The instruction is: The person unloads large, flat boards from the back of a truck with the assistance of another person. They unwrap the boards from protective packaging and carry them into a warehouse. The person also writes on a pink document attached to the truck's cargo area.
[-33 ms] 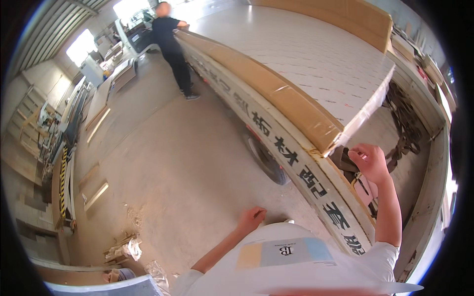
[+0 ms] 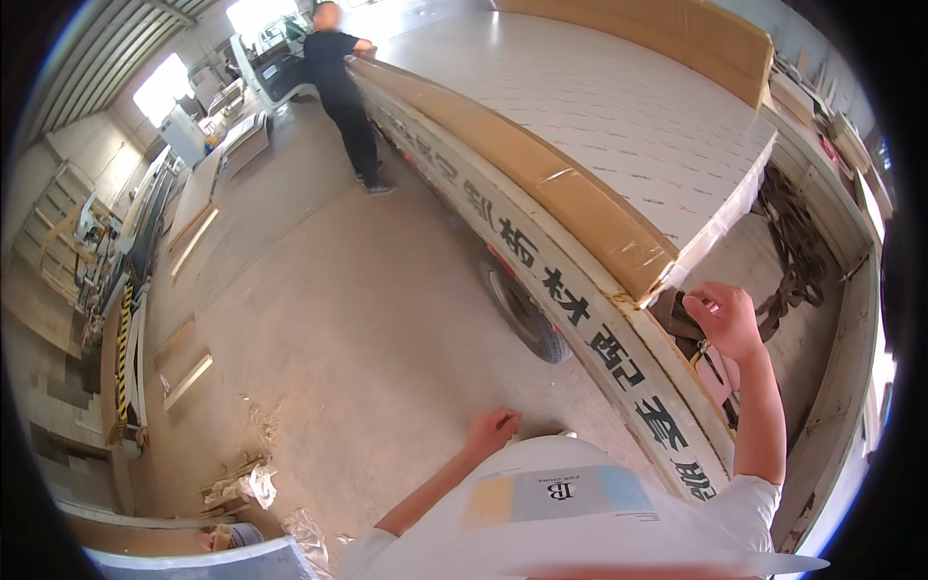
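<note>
One hand [image 2: 723,319] beside board-stack corner [image 2: 657,275]

Location type: an industrial workshop or panel-goods warehouse with a loading area. Indicators: a bare concrete floor [image 2: 319,319]; a flatbed truck [image 2: 619,358] parked indoors, its bed loaded with a stack of large white sheets [image 2: 619,106] edged in brown cardboard; woodworking machines [image 2: 106,261] and boards along the left wall; offcuts and wrapping scraps [image 2: 242,483] on the floor; high windows [image 2: 164,82] in a metal-framed wall.
</note>
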Demonstrator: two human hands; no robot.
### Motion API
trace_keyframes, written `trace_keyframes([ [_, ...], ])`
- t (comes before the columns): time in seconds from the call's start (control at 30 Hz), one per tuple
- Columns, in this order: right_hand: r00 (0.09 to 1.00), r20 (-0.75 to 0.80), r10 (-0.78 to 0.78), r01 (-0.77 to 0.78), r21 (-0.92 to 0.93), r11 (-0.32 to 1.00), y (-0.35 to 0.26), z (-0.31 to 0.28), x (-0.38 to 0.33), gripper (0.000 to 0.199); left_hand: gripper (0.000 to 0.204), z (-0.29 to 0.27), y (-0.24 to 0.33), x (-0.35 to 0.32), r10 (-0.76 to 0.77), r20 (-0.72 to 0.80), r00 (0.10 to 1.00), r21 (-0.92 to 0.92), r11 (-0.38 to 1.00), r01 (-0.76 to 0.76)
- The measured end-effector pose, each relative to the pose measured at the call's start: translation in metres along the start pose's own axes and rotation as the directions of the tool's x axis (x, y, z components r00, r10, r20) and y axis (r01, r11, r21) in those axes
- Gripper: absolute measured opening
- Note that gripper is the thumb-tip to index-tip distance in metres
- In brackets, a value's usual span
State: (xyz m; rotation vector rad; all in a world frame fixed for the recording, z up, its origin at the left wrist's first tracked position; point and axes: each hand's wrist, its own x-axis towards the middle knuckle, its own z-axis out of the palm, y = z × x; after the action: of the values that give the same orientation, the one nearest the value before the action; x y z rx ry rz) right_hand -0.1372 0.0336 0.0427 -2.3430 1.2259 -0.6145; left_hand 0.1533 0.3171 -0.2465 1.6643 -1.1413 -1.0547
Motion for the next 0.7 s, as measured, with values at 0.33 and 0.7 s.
trace_keyframes([
  [0.33,0.874,-0.449,0.187,-0.178,0.062,0.982,0.078,0.056,0.040,0.041,0.021,-0.071,-0.025,-0.028,-0.024,-0.011,1.000,0.009,1.000,0.024],
  [0.7,0.767,-0.541,0.345,-0.249,0.245,0.937,0.190,0.033,0.026,0.054,0.021,-0.067,-0.082,-0.022,0.009,0.085,0.996,-0.181,0.983,0.007],
])
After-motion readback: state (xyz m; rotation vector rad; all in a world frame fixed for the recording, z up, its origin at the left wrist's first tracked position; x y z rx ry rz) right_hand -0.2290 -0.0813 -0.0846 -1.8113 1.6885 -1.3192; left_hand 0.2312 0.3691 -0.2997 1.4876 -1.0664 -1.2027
